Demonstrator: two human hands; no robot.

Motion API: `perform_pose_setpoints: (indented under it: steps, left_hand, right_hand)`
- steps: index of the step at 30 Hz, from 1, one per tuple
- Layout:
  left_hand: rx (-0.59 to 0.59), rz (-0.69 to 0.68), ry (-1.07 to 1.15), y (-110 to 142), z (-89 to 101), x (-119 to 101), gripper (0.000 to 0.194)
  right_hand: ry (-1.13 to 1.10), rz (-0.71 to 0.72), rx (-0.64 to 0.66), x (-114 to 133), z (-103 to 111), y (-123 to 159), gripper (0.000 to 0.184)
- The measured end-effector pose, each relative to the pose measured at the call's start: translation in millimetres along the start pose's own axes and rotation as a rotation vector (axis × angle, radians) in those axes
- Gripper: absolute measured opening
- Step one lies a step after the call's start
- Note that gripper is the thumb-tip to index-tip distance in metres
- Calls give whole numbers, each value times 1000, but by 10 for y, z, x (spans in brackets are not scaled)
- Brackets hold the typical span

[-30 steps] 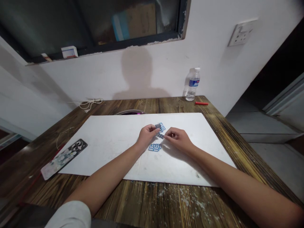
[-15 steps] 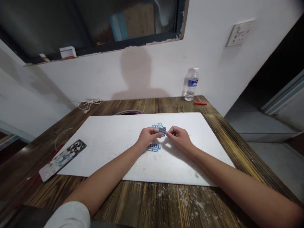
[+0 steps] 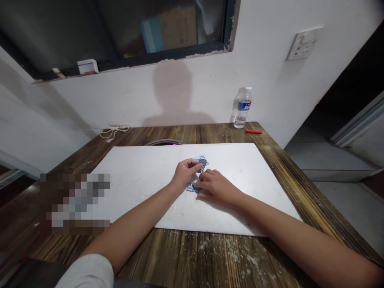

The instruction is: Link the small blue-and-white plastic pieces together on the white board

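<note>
My left hand pinches a small dark, flat piece with pale bands between thumb and fingers. Just beyond that hand lies a loose pile of small blue-and-white label-like strips, partly covered by the dark piece. Nearer to me is a second pile of blue-and-white strips. My right hand reaches over this near pile, its index finger stretched out and touching it; the thumb sits lower, partly hidden. Both piles rest on a white board.
The board lies on a dark wooden table. At the back stand a water bottle and a red stick-like object. A white cable lies back left. A round rim shows behind the board. The left side is pixelated.
My right hand has moved from beside the dark piece down and left to the near pile. My left hand stays almost in place, still holding the dark piece.
</note>
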State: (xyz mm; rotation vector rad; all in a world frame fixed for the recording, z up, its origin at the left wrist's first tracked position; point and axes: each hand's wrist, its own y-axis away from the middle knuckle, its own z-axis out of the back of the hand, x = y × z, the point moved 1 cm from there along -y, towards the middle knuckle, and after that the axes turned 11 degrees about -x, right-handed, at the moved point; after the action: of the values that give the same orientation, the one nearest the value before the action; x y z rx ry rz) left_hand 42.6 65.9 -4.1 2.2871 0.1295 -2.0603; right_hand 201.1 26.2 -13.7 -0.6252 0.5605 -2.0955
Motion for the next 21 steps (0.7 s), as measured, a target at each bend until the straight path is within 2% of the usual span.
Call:
perform_pose_setpoints:
  steps: [5,11,14,19,21]
  left_hand:
    - [8,-3,11,-18,3,10,31]
    - [8,-30,-18,-29,21,10,30]
    - [13,-25,-26,-24,21,-2,31]
    - [18,7,16,-18,7,-10,35]
    - [23,17,33,-15,6,-9,35]
  right_hand:
    - [60,39,-1,91,-14,-15,15]
    - [136,151,-45,87,-45,-15,17]
    - [67,116,-168,16,-51,13,16]
    - [-91,-31,-452,-96,-20,48,16]
    - [-143,-90,-524,-127,6,47,16]
